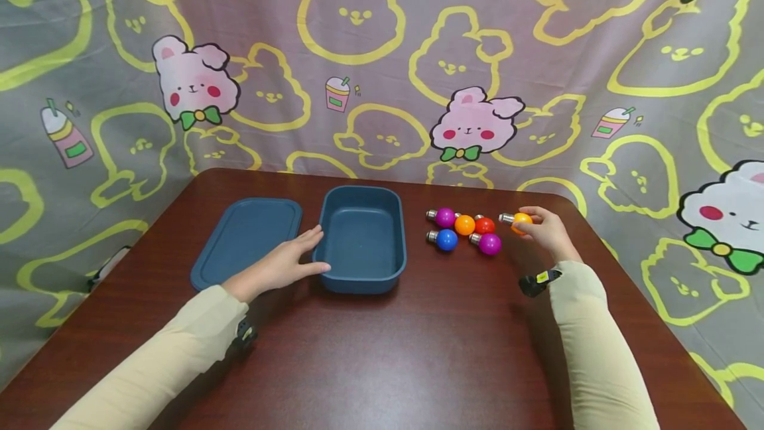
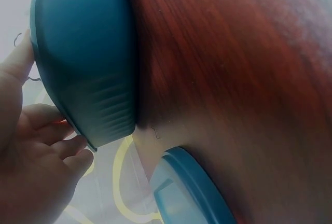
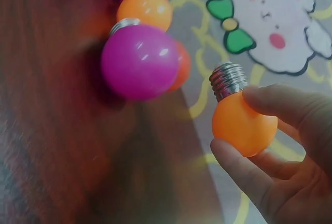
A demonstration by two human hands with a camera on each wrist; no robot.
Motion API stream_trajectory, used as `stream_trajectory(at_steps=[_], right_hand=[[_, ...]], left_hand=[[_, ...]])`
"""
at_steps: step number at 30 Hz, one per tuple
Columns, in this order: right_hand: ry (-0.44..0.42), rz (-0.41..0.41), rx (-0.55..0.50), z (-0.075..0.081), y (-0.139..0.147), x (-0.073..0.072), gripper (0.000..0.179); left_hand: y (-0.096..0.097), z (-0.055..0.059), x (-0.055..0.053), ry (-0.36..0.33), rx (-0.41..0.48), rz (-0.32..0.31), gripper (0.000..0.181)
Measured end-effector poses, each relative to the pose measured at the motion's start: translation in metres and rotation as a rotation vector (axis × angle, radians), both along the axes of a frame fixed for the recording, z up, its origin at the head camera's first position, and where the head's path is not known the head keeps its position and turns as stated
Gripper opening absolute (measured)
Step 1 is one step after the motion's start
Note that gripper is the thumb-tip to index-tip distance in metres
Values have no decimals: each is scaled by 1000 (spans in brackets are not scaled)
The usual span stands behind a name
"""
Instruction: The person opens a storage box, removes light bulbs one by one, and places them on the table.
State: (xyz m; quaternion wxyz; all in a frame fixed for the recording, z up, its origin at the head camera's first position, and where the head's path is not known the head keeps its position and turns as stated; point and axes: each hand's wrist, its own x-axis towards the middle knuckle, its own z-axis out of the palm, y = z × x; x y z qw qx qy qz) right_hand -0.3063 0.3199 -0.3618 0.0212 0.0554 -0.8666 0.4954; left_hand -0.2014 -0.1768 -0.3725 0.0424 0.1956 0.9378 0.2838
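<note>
My right hand (image 1: pixel 550 234) pinches an orange light bulb (image 3: pixel 243 125) between thumb and fingers, its silver screw base pointing away from the palm. Beside it lies a loose group of bulbs: an orange one (image 1: pixel 464 225), a red one (image 1: pixel 485 225), a blue one (image 1: pixel 446 240) and two purple ones, the nearer purple bulb (image 1: pixel 490 244) closest to this hand. With relaxed, spread fingers, my left hand (image 1: pixel 280 265) touches the left rim of a deep blue rectangular container (image 1: pixel 361 286). Nothing lies inside the container.
A flat blue lid (image 1: pixel 247 234) lies on the brown table (image 1: pixel 382 357), left of the container and partly behind the left forearm. A patterned curtain (image 1: pixel 370 71) hangs along the table's far edge and sides.
</note>
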Motion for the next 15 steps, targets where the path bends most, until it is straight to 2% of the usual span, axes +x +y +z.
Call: stream_trajectory(at_steps=[9, 15], right_hand=[[-70, 10, 90, -19, 5, 0, 48], [-118, 4, 122, -26, 7, -1, 46]], left_hand=[[0, 1, 0, 3, -8, -4, 80], [0, 1, 0, 2, -9, 2, 78]])
